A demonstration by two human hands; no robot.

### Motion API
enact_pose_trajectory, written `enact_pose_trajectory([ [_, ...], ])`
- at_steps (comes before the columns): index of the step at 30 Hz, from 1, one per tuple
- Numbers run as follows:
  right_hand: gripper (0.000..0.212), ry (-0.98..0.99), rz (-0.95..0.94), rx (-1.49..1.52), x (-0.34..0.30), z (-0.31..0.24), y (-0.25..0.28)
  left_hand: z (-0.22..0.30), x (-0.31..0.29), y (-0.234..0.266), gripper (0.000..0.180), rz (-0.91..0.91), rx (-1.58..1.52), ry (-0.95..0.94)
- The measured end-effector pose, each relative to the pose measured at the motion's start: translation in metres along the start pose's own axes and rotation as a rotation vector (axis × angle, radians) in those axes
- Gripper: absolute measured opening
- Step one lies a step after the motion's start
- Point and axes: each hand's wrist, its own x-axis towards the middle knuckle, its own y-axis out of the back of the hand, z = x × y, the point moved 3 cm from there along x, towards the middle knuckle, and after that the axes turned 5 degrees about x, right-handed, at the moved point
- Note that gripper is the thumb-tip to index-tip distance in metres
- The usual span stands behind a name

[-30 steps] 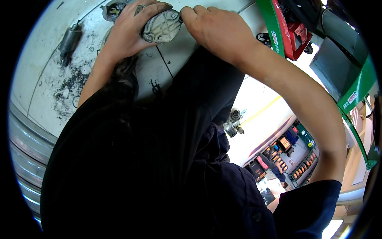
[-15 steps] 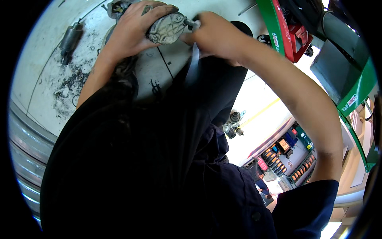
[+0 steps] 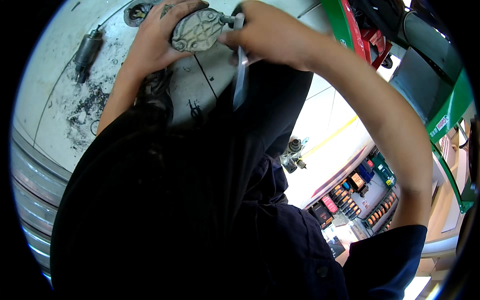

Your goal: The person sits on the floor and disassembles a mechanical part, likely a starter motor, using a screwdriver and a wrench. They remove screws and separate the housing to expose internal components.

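Note:
Near the top of the view, my left hand [image 3: 161, 35] is closed around a grey cast-metal housing [image 3: 200, 31] with a ribbed face and bolt holes. A short metal stub [image 3: 228, 19] sticks out of its right side. My right hand [image 3: 265, 35] is closed on a flat metal blade [image 3: 241, 82], which looks like a knife or scraper. One end of the blade points down toward my dark trouser leg, and the other meets the stub's tip or lies right beside it. The fingers under my right hand are partly hidden and blurred.
A dark metal cylinder [image 3: 88, 54] with a cable lies on the pale tiled floor at left, beside black grime [image 3: 87, 112]. An open round metal part [image 3: 138, 12] sits beyond my left hand. More metal parts [image 3: 294, 155] lie right of my leg. A green-and-red stand [image 3: 345, 25] rises at right.
Both hands have shifted slightly left and up, carrying the housing and the blade along. The blade now shows more of its length and hangs steeper.

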Motion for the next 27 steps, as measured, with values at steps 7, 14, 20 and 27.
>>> enact_pose_trajectory([
  [7,0.026,-0.144,0.078,0.372,-0.010,-0.013,-0.031,0.002,0.005,-0.003,0.078,-0.040,-0.011,-0.016],
  [14,0.022,0.190,0.092,-0.292,-0.003,-0.008,0.002,-0.001,0.004,-0.001,0.080,-0.019,0.012,0.062],
  [20,0.011,0.007,-0.009,0.155,0.000,-0.010,0.010,-0.001,0.006,0.001,0.078,0.004,0.004,0.019],
  [27,0.014,-0.373,-0.267,0.970,0.001,0.013,-0.023,-0.002,0.009,-0.003,0.075,-0.099,0.062,0.004],
])
